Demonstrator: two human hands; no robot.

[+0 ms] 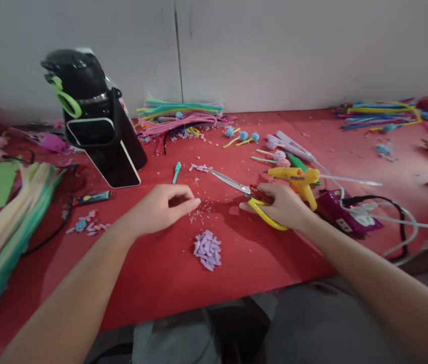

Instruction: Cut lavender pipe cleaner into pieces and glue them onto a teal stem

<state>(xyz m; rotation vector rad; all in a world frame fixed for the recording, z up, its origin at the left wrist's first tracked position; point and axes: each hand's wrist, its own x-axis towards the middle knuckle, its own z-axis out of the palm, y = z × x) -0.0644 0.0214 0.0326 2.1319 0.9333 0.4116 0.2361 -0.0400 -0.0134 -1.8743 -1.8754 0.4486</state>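
Head camera view: taking the lilac pile of cut pieces [207, 250] as our landmark, we have our left hand [166, 208] beyond it to the left, thumb and fingertips close together; we cannot tell whether they touch. Apart from it, our right hand [284, 205] grips the yellow-handled scissors [231, 182] beyond the pile to the right, blades pointing left towards small pink pieces [201, 168] beyond the pile. Farther right of the pile lies a yellow glue gun [293, 175]; well beyond it to the left stands a black bottle [81, 76].

Dim, soft light; glare at right; edges blurred, stretched.
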